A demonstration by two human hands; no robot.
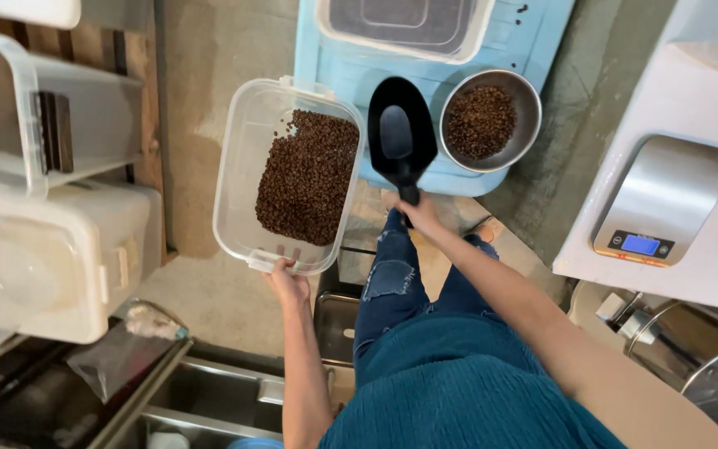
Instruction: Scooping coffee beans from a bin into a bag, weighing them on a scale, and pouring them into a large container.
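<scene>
My left hand (287, 283) grips the near edge of a clear plastic bin (243, 158), held up and tilted, with dark coffee beans (307, 179) piled against its right side. My right hand (420, 212) holds the handle of a black scoop (400, 137); the scoop looks empty and hovers between the bin and a round metal bowl (527, 108). The bowl holds more coffee beans (480, 121) and rests on a light blue lid (351, 75).
A second clear bin (405, 25) sits at the far end of the blue lid. A steel kitchen scale (662, 204) with a lit blue display stands on a white counter at right. White storage tubs (43, 258) are stacked at left. Metal trays lie below.
</scene>
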